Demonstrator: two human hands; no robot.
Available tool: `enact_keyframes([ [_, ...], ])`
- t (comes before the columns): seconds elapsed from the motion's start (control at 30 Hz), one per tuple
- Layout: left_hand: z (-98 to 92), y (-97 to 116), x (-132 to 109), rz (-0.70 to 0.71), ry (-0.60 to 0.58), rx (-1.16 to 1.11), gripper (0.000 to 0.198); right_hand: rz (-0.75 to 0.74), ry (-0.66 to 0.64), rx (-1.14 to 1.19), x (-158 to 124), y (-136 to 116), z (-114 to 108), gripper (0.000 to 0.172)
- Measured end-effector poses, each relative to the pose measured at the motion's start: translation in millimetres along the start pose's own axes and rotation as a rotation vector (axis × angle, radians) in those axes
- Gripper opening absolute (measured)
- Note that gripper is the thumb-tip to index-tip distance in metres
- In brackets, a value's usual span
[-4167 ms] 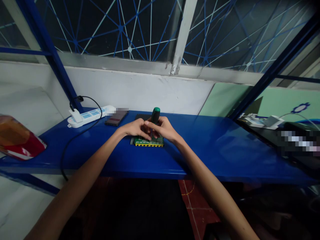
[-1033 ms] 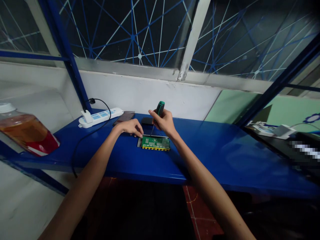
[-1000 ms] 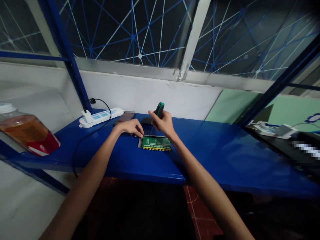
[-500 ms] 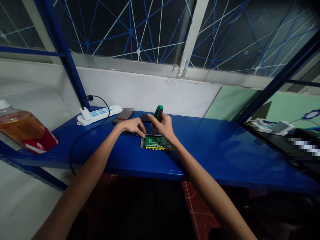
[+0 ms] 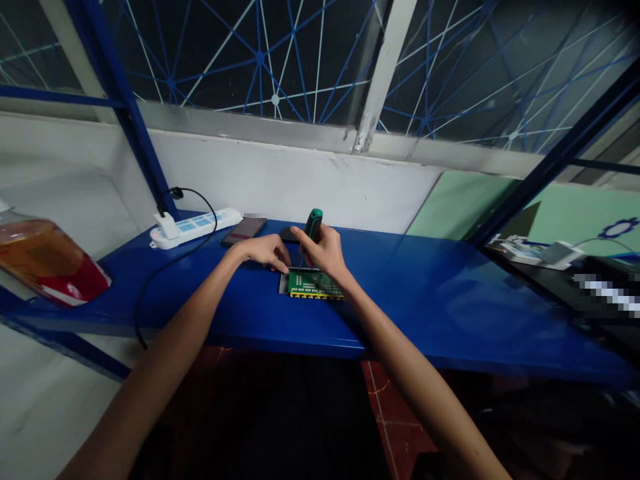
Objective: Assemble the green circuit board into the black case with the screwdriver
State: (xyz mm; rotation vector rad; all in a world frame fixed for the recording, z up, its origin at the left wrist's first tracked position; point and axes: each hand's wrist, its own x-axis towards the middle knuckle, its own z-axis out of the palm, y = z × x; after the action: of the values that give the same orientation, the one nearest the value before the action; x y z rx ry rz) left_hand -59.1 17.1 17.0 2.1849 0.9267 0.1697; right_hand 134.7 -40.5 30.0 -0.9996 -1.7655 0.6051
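Observation:
A green circuit board [image 5: 303, 282] with a yellow strip along its front edge lies on a grey metal plate [image 5: 283, 283]. In my right hand [image 5: 326, 252] is a screwdriver [image 5: 314, 225] with a green and black handle, held nearly upright. Its thin shaft points down at the board's back left part; I cannot make out what the tip touches. My left hand [image 5: 265, 251] has its fingers bent, thumb and fingertips at the board's back left corner. My right hand and wrist cover the board's right end.
Behind my hands lie a phone [image 5: 245, 231] and a dark flat object [image 5: 289, 234]. A white power strip [image 5: 195, 229] with a black cable [image 5: 170, 262] is at the back left. A bottle [image 5: 50, 263] stands left on the blue table [image 5: 425, 307]. Green boards [image 5: 457, 203] lean against the wall.
The whole view has shifted slightly. Both hands, the screwdriver and the circuit board keep almost the same places relative to one another.

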Motion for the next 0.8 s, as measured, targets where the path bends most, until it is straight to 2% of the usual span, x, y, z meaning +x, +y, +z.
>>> enact_keyframes([
  [0.17, -0.2, 6.0, -1.5, -0.047, -0.001, 0.001, 0.035, -0.005, -0.016, -0.016, 0.8, 0.4, -0.5, 0.049],
  [0.37, -0.2, 2.5, -0.9, 0.003, -0.005, -0.014, 0.033, -0.011, -0.017, -0.021, 1.2, 1.0, -0.8, 0.048],
  [0.67, -0.9, 3.3, -2.5, -0.037, 0.023, 0.018, 0.039, -0.035, -0.066, -0.043, 0.5, 0.5, -1.5, 0.047],
  [0.8, 0.7, 13.4, -3.8, 0.099, 0.109, -0.029, 0.029, -0.090, -0.015, -0.164, 1.4, -0.8, -3.5, 0.047],
])
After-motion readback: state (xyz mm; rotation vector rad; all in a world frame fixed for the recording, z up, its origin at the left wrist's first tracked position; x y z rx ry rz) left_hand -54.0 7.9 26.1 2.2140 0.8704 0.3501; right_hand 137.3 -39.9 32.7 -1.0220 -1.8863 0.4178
